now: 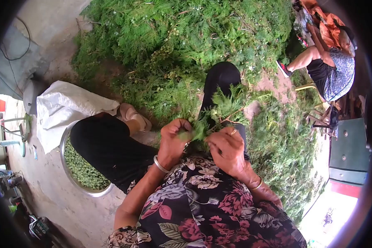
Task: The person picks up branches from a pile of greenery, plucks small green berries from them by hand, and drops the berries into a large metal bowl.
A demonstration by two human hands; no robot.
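Note:
An evergreen sprig (229,108) with flat, feathery leaves lies over my dark trouser leg, its lower end between my two hands. My right hand (228,152), with a ring and a gold bangle, is closed with its fingertips pinching the sprig. On the other side, my left hand (173,142), wearing a silver bangle, has its fingers curled at the leaf tips. Blur at those fingertips hides what they grip. Left of my bent knee stands a metal basin (63,151) holding many small green cones (84,167).
A big heap of cut evergreen branches (186,37) covers the floor ahead and to the right. A white sack (66,107) lies against the basin. Another person (335,62) sits at the upper right. A green chest-like object (348,144) stands at the right.

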